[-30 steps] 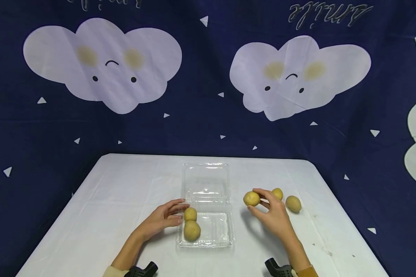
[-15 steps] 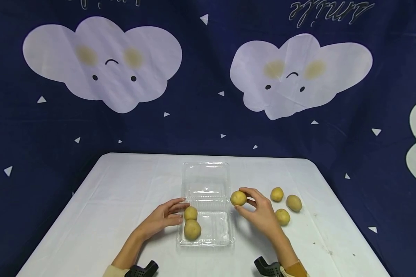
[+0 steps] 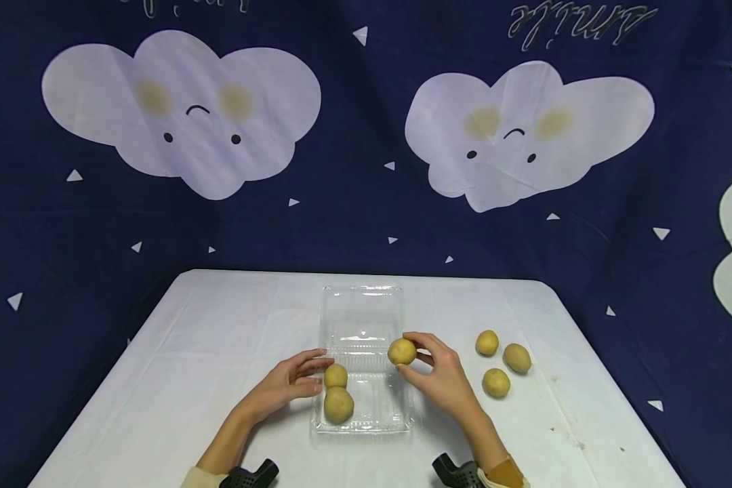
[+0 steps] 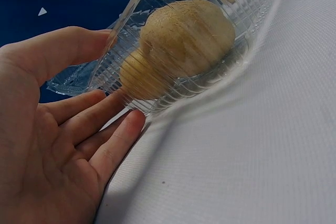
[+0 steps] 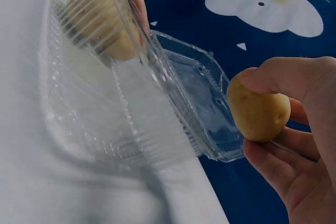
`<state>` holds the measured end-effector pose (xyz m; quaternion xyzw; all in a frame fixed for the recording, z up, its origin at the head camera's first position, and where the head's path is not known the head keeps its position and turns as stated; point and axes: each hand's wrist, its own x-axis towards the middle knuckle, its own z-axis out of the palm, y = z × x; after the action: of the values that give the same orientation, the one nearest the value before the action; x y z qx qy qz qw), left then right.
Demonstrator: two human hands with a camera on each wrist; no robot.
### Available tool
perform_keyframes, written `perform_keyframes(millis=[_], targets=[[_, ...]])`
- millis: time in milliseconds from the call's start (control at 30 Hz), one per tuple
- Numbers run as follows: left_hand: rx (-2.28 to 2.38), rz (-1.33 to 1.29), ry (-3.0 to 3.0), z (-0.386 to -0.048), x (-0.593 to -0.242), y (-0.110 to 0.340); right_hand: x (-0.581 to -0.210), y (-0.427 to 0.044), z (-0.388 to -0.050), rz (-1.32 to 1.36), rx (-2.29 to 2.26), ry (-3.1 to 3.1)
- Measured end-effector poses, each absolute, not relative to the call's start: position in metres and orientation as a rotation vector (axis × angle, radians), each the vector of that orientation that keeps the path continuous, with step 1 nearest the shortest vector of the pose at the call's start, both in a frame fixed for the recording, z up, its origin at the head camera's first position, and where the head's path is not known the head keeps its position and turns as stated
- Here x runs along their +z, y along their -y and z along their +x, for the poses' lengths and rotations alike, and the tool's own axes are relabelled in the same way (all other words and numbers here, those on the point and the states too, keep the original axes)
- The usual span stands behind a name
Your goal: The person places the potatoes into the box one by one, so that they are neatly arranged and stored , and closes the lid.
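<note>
A clear plastic clamshell box (image 3: 379, 409) lies on the table with its lid (image 3: 362, 315) folded back. Along the left side of its base sit a larger potato (image 3: 338, 405) and a smaller potato (image 3: 335, 376), touching each other. My left hand (image 3: 280, 388) rests against the box's left wall with loosely extended fingers; in the left wrist view the thumb (image 4: 79, 45) touches the rim. Between thumb and fingers, my right hand (image 3: 442, 379) pinches a yellowish potato (image 3: 402, 352), also seen in the right wrist view (image 5: 258, 109). It hangs over the box's right side near the hinge.
To the right of the box, three loose potatoes lie apart on the white table (image 3: 232, 305): one at the back (image 3: 487, 343), one farther right (image 3: 516, 358) and one nearer the front (image 3: 496, 383). A dark blue cloth (image 3: 354, 230) with clouds hangs behind the table.
My right hand has carried the pinched potato leftward, from beside the loose potatoes to over the box's right side. My left hand and the box have stayed put.
</note>
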<state>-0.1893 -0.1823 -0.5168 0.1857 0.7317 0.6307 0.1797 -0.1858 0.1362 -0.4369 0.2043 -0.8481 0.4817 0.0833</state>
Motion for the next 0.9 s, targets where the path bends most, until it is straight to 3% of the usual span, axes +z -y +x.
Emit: perform_keyframes(millis=[200,433,900], targets=[[1.78,0.526,-2.073,-0.189,-0.517,0.183,-0.437,-0.127,-0.185,0.613,1.466,2.555],[1.776,0.518,-2.062,-0.189,-0.516,0.183,-0.466,-0.121,-0.196,0.609,1.49,2.585],[1.805,0.529,-2.042,-0.189,-0.516,0.182,-0.476,-0.107,-0.199,0.795,1.349,2.592]])
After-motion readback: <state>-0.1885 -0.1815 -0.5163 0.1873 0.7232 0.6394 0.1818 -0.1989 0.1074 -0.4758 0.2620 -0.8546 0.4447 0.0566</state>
